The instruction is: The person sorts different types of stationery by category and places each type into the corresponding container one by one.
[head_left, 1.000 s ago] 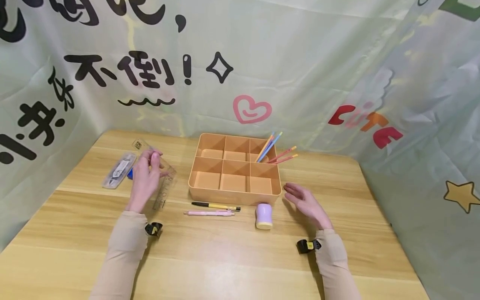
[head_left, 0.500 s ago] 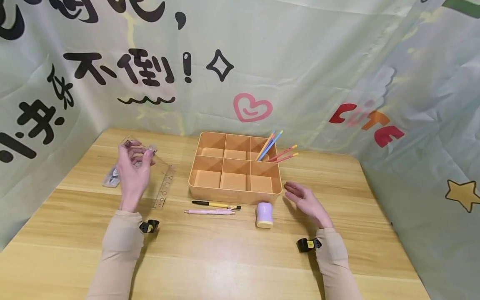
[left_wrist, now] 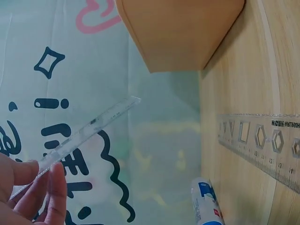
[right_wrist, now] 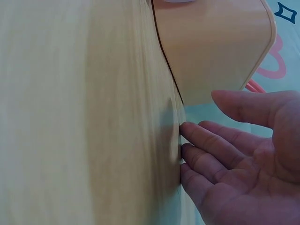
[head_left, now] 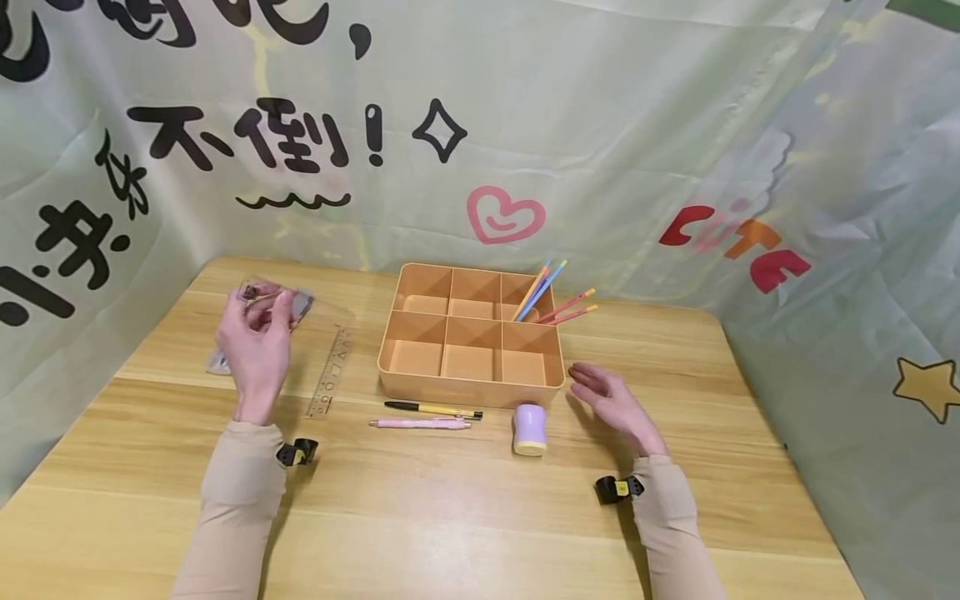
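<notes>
My left hand (head_left: 255, 342) is raised over the table's left side, pinching a clear plastic ruler (left_wrist: 89, 133) between thumb and fingers. Below it, a second clear ruler (head_left: 330, 371) with cut-out shapes lies on the table. A white and blue item (left_wrist: 206, 201) shows beneath the left hand; its kind is unclear. Loosely extended, the fingers of my right hand (head_left: 615, 408) hold nothing, next to the right front corner of an orange divided organizer (head_left: 468, 392). Slim colored pencils (head_left: 536, 292) lean in its back right compartment.
In front of the organizer lie a black and yellow pen (head_left: 435, 410) and a pink pen (head_left: 420, 424). A small purple and cream object (head_left: 529, 430) stands near its front right corner. Printed cloth (head_left: 600, 125) surrounds the table's back and sides.
My left hand has moved left with the clear ruler, uncovering more of the ruler on the table and covering most of the clear case at the left. The right hand has stayed put.
</notes>
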